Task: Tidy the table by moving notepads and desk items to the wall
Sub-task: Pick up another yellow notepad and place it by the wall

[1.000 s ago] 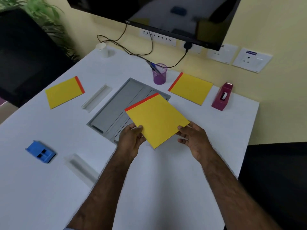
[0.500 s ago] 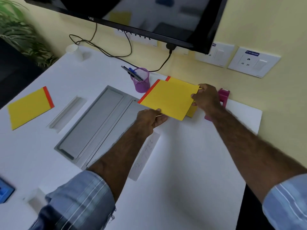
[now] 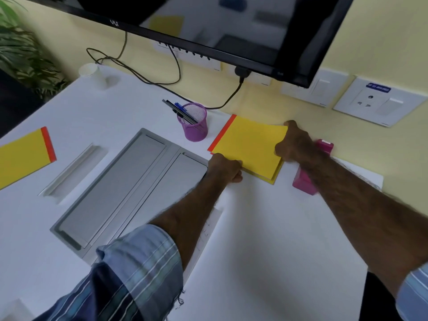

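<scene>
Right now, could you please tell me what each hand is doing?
Left hand: closed on the near left edge of the top notepad.
Right hand: closed on the same notepad's right edge, by the wall.

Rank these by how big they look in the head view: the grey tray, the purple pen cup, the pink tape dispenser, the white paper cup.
1. grey tray
2. purple pen cup
3. pink tape dispenser, partly hidden by an arm, so unsure against the pen cup
4. white paper cup, farthest away
</scene>
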Motion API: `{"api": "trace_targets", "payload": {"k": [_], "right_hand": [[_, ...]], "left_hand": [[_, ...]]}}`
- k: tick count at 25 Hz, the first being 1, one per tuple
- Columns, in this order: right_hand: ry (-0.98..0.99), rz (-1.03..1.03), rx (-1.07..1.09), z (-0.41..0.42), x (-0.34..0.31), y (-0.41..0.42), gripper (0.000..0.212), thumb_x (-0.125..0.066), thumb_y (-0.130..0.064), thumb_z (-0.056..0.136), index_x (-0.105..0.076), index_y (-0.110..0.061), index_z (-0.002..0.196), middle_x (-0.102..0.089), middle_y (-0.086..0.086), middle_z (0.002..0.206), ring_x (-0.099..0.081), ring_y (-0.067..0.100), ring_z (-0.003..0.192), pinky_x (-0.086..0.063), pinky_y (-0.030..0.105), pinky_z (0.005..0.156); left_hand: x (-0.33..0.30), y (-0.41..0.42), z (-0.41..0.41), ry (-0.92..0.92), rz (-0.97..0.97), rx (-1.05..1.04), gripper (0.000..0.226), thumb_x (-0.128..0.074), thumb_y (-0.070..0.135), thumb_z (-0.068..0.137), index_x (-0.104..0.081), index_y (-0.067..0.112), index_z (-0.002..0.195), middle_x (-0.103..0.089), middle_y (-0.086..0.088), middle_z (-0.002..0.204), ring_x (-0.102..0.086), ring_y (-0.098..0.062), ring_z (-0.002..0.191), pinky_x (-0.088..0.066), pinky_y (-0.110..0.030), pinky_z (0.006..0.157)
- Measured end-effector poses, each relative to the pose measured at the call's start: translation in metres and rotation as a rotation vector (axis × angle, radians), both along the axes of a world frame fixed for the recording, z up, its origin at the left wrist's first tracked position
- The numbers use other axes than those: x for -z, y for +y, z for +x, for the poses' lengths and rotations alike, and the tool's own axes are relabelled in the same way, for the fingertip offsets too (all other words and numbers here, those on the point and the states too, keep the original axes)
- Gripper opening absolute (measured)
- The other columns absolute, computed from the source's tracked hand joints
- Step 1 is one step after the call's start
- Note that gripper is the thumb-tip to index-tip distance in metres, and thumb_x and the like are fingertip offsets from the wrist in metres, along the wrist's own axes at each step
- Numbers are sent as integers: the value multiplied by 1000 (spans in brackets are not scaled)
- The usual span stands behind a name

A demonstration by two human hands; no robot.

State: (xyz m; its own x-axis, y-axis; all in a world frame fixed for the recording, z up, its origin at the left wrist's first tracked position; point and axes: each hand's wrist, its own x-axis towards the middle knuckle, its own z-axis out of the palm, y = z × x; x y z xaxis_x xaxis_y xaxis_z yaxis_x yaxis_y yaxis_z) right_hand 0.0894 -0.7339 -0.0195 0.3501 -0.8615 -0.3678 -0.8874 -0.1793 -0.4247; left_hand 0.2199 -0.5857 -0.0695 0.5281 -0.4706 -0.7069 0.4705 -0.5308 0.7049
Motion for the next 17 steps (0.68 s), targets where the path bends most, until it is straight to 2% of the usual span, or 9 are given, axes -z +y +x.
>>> {"api": "trace_targets", "payload": {"k": [2, 4, 6, 8, 10, 12, 14, 16, 17], "right_hand": [[53, 11, -5, -1, -1, 1, 86, -76, -13, 84, -29, -9, 156, -62, 21, 127, -65, 41, 113, -53, 38, 79], [84, -7, -6, -1, -6, 7, 82, -77, -16, 86, -31, -3, 153, -61, 23, 130, -64, 42, 115, -52, 38, 80], [52, -60, -33, -2, -15, 21, 81, -77, -25, 90, -33, -4, 153, -57, 25, 140, -59, 44, 124, -52, 40, 89], [-47, -133, -120, -2, -22, 45, 82, -77, -39, 91, -37, -7, 155, -54, 24, 145, -54, 44, 132, -49, 45, 102], [-125, -183, -215, -2, -28, 77, 81, -74, -47, 91, -41, -9, 155, -53, 22, 147, -50, 42, 136, -44, 47, 109], [-157, -226, -283, -5, -36, 113, 78, -69, -51, 94, -43, -10, 155, -52, 19, 151, -46, 38, 140, -40, 46, 113], [-189, -265, -337, -7, -48, 149, 71, -61, -50, 99, -43, -11, 156, -49, 16, 156, -42, 36, 145, -40, 47, 115], [-196, -313, -380, -12, -64, 186, 65, -51, -50, 105, -42, -13, 157, -45, 14, 161, -37, 34, 151, -38, 47, 119], [-193, -331, -400, -15, -72, 206, 65, -47, -51, 106, -41, -14, 158, -43, 13, 163, -34, 33, 153, -36, 46, 121]], "left_hand": [[-3, 2, 2, -92, 73, 108, 24, -61, -4, 92, -47, 4, 74, -53, -6, 45, -53, -23, 40, -58, -41, 60], [-12, 8, 5, -269, 157, 300, 16, -62, 7, 92, -60, -1, 78, -67, -8, 53, -68, -27, 48, -61, -36, 56], [-24, 20, 5, -471, 217, 482, 27, -62, 24, 96, -70, -2, 93, -78, -10, 76, -77, -21, 66, -65, -32, 65], [-38, 38, 0, -694, 238, 563, 41, -60, 38, 100, -70, 1, 111, -78, -6, 105, -75, -19, 90, -62, -30, 81], [-59, 63, -14, -860, 190, 555, 49, -61, 42, 100, -60, 4, 132, -69, -8, 126, -67, -23, 110, -56, -32, 89], [-81, 94, -31, -1062, 181, 589, 62, -62, 43, 99, -46, 6, 147, -59, -11, 145, -58, -30, 130, -50, -38, 104], [-100, 130, -45, -1236, 235, 608, 81, -60, 49, 98, -28, 4, 158, -34, -15, 165, -32, -35, 152, -31, -44, 123], [-118, 172, -57, -1278, 267, 574, 95, -54, 59, 97, -13, 4, 162, -13, -15, 171, -8, -33, 159, -10, -46, 129], [-126, 195, -64, -1298, 288, 573, 99, -50, 65, 96, -10, 4, 163, -7, -16, 172, -2, -33, 160, -4, -46, 129]]}}
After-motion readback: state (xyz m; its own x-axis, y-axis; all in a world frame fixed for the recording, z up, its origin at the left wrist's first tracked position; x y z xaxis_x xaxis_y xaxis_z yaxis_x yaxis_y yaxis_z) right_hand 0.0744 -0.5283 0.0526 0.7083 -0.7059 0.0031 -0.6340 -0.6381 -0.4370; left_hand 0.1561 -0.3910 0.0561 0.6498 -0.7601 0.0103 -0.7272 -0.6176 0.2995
